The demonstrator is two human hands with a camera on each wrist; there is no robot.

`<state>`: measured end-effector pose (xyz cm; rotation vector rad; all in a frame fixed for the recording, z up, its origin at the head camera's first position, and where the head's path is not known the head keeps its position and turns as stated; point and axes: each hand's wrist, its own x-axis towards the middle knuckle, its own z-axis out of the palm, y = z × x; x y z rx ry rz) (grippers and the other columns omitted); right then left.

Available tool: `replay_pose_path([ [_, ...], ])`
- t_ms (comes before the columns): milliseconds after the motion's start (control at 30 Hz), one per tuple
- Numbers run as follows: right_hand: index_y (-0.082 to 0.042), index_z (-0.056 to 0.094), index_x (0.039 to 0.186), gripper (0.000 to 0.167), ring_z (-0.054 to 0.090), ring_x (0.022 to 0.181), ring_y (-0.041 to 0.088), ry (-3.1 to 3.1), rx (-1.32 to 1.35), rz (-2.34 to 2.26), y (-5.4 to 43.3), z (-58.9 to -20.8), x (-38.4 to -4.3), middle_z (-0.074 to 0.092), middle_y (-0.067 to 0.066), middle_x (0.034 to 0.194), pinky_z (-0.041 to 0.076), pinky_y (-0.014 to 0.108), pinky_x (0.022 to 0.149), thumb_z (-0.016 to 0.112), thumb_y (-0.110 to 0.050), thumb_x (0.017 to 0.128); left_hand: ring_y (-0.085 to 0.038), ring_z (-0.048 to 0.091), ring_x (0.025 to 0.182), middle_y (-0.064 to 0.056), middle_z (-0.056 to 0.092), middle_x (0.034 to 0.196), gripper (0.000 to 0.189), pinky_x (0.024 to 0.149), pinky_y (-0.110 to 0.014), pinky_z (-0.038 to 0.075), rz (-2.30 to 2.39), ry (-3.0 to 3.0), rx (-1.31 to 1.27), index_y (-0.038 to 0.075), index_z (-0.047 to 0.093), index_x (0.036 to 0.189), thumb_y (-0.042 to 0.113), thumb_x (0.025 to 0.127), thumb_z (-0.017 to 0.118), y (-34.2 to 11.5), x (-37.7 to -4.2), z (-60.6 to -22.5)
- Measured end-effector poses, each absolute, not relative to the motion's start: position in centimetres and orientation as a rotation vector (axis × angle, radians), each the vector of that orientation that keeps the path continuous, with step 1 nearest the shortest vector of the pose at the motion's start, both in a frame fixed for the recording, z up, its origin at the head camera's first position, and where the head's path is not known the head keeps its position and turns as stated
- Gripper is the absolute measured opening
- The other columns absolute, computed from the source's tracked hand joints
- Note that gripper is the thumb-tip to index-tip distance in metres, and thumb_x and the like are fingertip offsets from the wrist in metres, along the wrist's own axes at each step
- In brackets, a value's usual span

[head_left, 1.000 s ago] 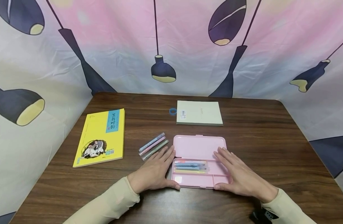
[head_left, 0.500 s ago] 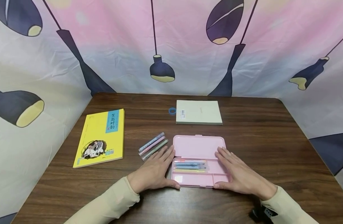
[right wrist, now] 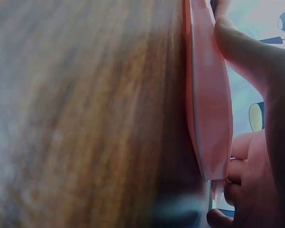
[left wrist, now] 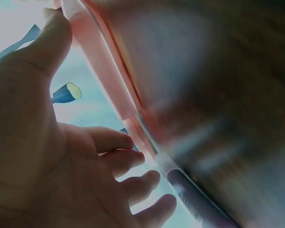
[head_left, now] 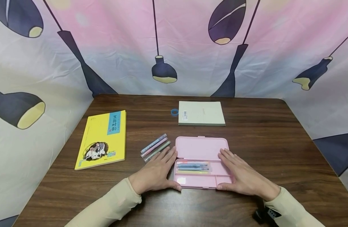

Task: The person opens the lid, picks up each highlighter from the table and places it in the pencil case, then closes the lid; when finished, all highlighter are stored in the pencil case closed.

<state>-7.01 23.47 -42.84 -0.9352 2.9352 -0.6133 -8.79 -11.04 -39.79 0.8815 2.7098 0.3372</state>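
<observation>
A pink pencil case point(head_left: 201, 148) lies unfolded on the table, its lid laid back. In its near half is a clear packet of coloured pens point(head_left: 193, 167), beside divided compartments. My left hand point(head_left: 155, 173) rests along the left side with fingers extended, its thumb at the near left corner. Across from it my right hand point(head_left: 242, 175) rests along the right side, fingers extended over the edge and thumb at the near right corner. Both wrist views show the case wall point(left wrist: 102, 61) close to the thumb. Three loose pens point(head_left: 154, 147) lie just beyond the left fingertips.
A yellow book point(head_left: 103, 142) lies at the left of the wooden table point(head_left: 264, 126). Behind the case are a pale notebook point(head_left: 202, 113) and a blue ring point(head_left: 174, 112). A printed cloth point(head_left: 120, 47) hangs at the back and sides.
</observation>
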Motion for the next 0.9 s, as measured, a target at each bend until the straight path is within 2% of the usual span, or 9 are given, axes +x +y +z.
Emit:
replay_pose_path([
  [233,-0.001,0.036,0.152,0.103,0.03,0.147,0.036,2.93,-0.924,-0.619,23.5,-43.0,-7.0,0.031,0.017,0.16,-0.001,0.014,0.117,0.07,-0.067,0.08,-0.034,0.012,0.152,-0.014,0.016,0.166,0.114,0.12,-0.053,0.018,0.379,2.756,0.842,0.001,0.025,0.157,0.071,0.078,0.069,-12.7,-8.1,-38.9],
  [500,-0.001,0.037,0.152,0.103,0.03,0.147,0.036,2.928,-0.914,-0.621,23.6,-42.8,-6.9,0.032,0.017,0.16,-0.001,0.014,0.117,0.07,-0.067,0.08,-0.036,0.029,0.147,-0.015,0.033,0.16,0.094,0.115,-0.058,0.028,0.465,2.933,0.72,0.001,0.041,0.15,0.055,0.082,0.075,-16.7,-6.8,-38.2],
  [733,-0.002,0.037,0.152,0.103,0.03,0.147,0.035,2.923,-0.908,-0.624,23.6,-42.7,-7.0,0.032,0.016,0.16,0.006,0.02,0.12,0.069,-0.068,0.08,-0.04,0.047,0.135,-0.021,0.052,0.144,0.077,0.108,-0.058,0.039,0.502,3.031,0.655,0.001,0.054,0.141,0.041,0.082,0.081,-18.8,-5.8,-38.1],
  [900,-0.002,0.036,0.153,0.103,0.029,0.147,0.035,2.916,-0.9,-0.629,23.6,-42.7,-7.0,0.031,0.016,0.16,0.004,0.019,0.119,0.069,-0.067,0.08,-0.032,0.063,0.116,-0.015,0.067,0.124,0.062,0.097,-0.049,0.051,0.562,3.113,0.697,0.0,0.063,0.132,0.03,0.081,0.084,-19.1,-5.7,-38.4],
])
